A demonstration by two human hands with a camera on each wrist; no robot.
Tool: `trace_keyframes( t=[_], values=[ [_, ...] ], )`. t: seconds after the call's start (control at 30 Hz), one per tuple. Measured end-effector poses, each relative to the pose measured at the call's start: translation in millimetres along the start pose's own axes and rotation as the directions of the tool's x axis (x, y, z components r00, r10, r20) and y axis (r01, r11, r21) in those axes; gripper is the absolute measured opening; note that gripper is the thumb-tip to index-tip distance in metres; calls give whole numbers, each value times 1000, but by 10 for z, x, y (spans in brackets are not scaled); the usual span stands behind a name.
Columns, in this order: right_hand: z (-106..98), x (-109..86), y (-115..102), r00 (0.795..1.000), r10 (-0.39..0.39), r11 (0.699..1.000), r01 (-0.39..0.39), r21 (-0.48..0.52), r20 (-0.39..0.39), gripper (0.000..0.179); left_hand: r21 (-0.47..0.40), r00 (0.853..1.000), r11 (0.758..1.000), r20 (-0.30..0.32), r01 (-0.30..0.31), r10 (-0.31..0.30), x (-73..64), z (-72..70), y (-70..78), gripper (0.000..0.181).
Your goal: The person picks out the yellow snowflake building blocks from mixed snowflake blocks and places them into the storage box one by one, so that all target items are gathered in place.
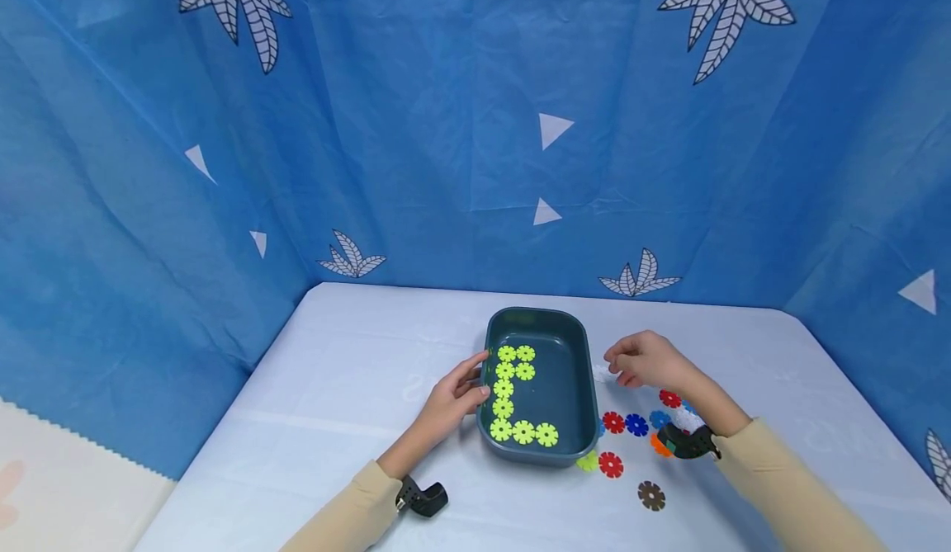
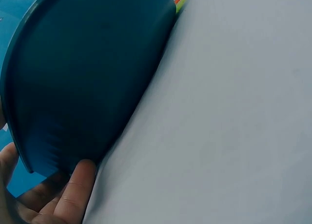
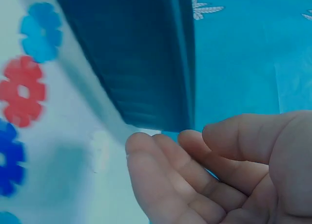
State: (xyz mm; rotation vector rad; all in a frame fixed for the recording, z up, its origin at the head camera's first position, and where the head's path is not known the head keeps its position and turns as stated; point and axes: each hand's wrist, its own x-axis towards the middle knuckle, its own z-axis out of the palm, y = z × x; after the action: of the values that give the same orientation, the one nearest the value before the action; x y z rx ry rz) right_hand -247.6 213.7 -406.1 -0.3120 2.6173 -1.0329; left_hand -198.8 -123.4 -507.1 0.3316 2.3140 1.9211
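A dark teal plastic tub (image 1: pixel 565 387) stands on the white table. Yellow-green notched discs (image 1: pixel 503 408) lie inside it along the left side, with short rows at the far and near ends. At the tub's left rim, my left hand (image 1: pixel 455 391) holds on with thumb and fingers; in the left wrist view, its fingers (image 2: pixel 80 190) lie against the outer wall. My right hand (image 1: pixel 650 358) is just right of the tub, over a pale clear disc (image 1: pixel 603 375). Its fingers (image 3: pixel 151 170) are loosely bent in the right wrist view, with nothing between them.
Loose notched discs lie right of the tub: red (image 1: pixel 611 464), dark blue (image 1: pixel 636 425), brown (image 1: pixel 651 496), orange (image 1: pixel 660 446) and others, some under my right forearm. One yellow-green disc (image 1: pixel 588 461) lies against the tub's near right corner. A blue curtain (image 1: pixel 475 164) hangs behind the table.
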Motion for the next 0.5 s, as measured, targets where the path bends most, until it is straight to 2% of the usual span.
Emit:
trace_keyframes(
  t=[0.27, 0.5],
  values=[
    [217, -218, 134, 1000, 16, 997, -17, 77, 9, 27, -3, 1000, 1000, 7, -14, 14, 5, -2, -15, 60],
    [380, -350, 216, 999, -8, 989, 1, 147, 44, 26, 2, 1000, 1000, 7, -12, 12, 0, -10, -11, 61]
  ],
)
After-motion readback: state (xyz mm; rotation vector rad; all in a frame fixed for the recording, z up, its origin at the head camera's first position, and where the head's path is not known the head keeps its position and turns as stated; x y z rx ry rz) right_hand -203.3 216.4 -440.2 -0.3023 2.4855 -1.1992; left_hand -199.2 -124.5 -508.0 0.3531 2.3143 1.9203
